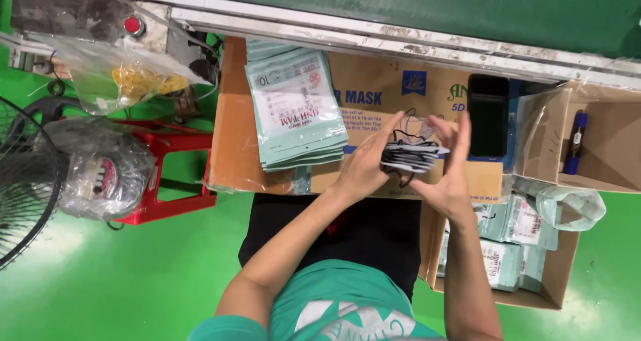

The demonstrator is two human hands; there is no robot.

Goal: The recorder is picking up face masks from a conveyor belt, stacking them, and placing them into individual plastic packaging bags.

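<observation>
The left hand [364,167] and the right hand [449,164] face each other palm to palm with fingers straight, pressing a small stack of dark folded face masks with white edges [408,155] between them; thin black ear loops hang off the stack. The stack is held just above the flat brown cardboard carton with blue print [394,90] that serves as the table in front of the person.

Beyond the carton runs a green conveyor belt with a worn white metal rim [374,30]. Left of the person, a black wire fan guard [23,181] stands on the green floor beside a red plastic stool [170,171] carrying a crumpled clear plastic bag [100,171]. To the right, an open brown cardboard box [587,140] holds a blue marker pen [575,142], and a lower cardboard box [557,274] holds pale green packets.

On the carton's left part lies a fanned stack of pale green printed pouches [294,110]. Just right of the hands, a black smartphone [487,114] lies flat with its screen dark. A red round button [133,25] sits at the upper left.
</observation>
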